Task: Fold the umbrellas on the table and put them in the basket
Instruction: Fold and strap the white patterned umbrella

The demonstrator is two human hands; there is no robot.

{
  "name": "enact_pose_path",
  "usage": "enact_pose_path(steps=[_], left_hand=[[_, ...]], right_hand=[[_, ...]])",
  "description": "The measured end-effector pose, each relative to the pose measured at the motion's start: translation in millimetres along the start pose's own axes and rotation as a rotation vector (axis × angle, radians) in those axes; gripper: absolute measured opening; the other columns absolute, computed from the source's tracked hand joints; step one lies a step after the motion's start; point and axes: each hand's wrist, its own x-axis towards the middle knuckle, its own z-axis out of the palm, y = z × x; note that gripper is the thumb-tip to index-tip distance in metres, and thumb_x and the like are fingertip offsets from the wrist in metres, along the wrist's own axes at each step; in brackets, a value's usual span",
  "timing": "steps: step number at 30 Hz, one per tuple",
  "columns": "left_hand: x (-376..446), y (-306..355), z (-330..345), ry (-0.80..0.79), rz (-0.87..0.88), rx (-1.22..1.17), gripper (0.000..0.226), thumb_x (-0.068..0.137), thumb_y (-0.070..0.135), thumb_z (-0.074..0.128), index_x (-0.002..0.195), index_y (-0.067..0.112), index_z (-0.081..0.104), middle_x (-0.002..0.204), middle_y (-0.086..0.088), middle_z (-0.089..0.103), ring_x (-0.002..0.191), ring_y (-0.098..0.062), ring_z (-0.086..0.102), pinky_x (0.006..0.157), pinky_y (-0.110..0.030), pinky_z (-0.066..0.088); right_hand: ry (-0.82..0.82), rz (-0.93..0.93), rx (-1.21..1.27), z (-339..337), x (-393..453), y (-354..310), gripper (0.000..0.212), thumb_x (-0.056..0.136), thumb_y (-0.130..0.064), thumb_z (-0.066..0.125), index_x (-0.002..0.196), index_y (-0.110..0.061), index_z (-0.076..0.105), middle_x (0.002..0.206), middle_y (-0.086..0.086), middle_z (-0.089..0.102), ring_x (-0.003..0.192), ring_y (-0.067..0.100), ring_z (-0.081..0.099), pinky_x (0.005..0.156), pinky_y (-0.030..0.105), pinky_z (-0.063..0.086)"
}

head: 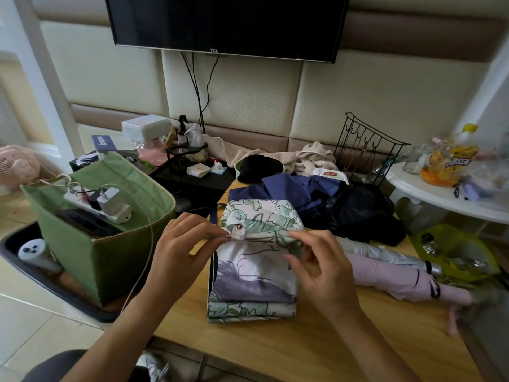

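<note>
Fastening the strap on the floral umbrella (253, 260), mid-table, is my step: my left hand (181, 244) pinches its snap tab, my right hand (316, 260) pinches the fabric. Next, press the snap home. The green basket (118, 252), left, holds a power strip (96, 204); the pink umbrella (391, 274) waits right.

place: home, bedroom or living room
wall: padded panels (358, 100), mounted TV (225, 20)
clutter: towel (311, 158), pink desk fan (19, 166), snack bag (451, 164), power strip (96, 205)
</note>
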Motion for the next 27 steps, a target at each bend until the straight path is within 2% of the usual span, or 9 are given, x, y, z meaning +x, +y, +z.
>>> enact_pose_path(steps=[2,4,7,9,11,14,19,22,27], left_hand=[[0,-1,-2,-0.020,0.039,0.009,0.011,0.091,0.023,0.075,0.089,0.013,0.078,0.091,0.010,0.065,0.084,-0.014,0.060,0.072,-0.040,0.049],[1,-4,-3,-0.028,0.058,0.025,0.015,0.093,0.027,0.073,0.089,0.013,0.078,0.090,0.010,0.065,0.084,-0.013,0.058,0.072,-0.037,0.048],[1,-7,-1,-0.030,0.039,0.037,0.013,0.091,0.025,0.075,0.090,0.013,0.079,0.089,0.009,0.065,0.084,-0.014,0.059,0.071,-0.038,0.048],[1,-9,1,-0.024,0.000,0.016,0.010,0.089,0.023,0.076,0.091,0.013,0.078,0.090,0.010,0.065,0.084,-0.014,0.059,0.072,-0.036,0.048],[1,-11,3,-0.023,-0.046,-0.012,0.010,0.089,0.024,0.076,0.091,0.014,0.078,0.091,0.011,0.065,0.084,-0.013,0.058,0.073,-0.034,0.047],[1,-15,5,-0.052,-0.078,-0.012,0.012,0.090,0.027,0.074,0.092,0.016,0.078,0.090,0.012,0.065,0.084,-0.014,0.058,0.073,-0.038,0.047],[1,-17,10,-0.064,-0.093,-0.002,0.019,0.092,0.034,0.069,0.091,0.017,0.078,0.090,0.012,0.065,0.084,-0.014,0.058,0.072,-0.043,0.048],[1,-16,9,-0.055,-0.098,-0.001,0.021,0.093,0.035,0.068,0.091,0.017,0.078,0.089,0.011,0.065,0.083,-0.014,0.058,0.071,-0.043,0.048],[4,-10,6,-0.019,-0.091,-0.016,0.010,0.090,0.024,0.075,0.090,0.014,0.077,0.090,0.008,0.066,0.083,-0.016,0.059,0.072,-0.039,0.048]], right_hand=[[0.027,-0.011,-0.045,0,0,2,0.022,0.088,-0.005,0.078,0.110,-0.007,0.074,0.108,-0.001,0.060,0.095,-0.002,0.057,0.084,0.015,0.050],[0.040,-0.013,-0.054,-2,2,4,0.014,0.087,0.001,0.078,0.099,-0.006,0.075,0.101,0.001,0.059,0.091,-0.005,0.054,0.080,0.009,0.045],[-0.001,0.029,0.045,-4,7,6,0.017,0.085,0.004,0.079,0.094,-0.009,0.074,0.104,-0.002,0.061,0.102,0.008,0.061,0.088,0.020,0.049],[-0.053,0.079,0.151,-5,10,5,0.018,0.086,-0.003,0.081,0.097,-0.014,0.072,0.106,-0.009,0.065,0.107,0.016,0.063,0.092,0.028,0.050],[-0.098,0.140,0.220,-5,11,4,0.014,0.088,-0.016,0.081,0.098,-0.020,0.072,0.103,-0.016,0.067,0.105,0.016,0.064,0.090,0.028,0.050],[-0.051,0.207,0.231,-3,10,7,0.004,0.090,-0.025,0.075,0.092,-0.022,0.074,0.094,-0.018,0.068,0.094,0.013,0.065,0.083,0.030,0.052],[0.033,0.184,0.167,-4,11,7,0.004,0.095,-0.024,0.073,0.095,-0.021,0.076,0.095,-0.022,0.068,0.091,0.007,0.065,0.077,0.015,0.046],[0.039,0.149,0.154,-3,11,6,0.007,0.096,-0.022,0.070,0.094,-0.017,0.074,0.097,-0.022,0.066,0.093,0.009,0.064,0.080,0.021,0.049],[0.041,0.139,0.165,-3,11,5,0.011,0.097,-0.026,0.068,0.096,-0.016,0.072,0.101,-0.019,0.066,0.100,0.012,0.064,0.087,0.027,0.051]])
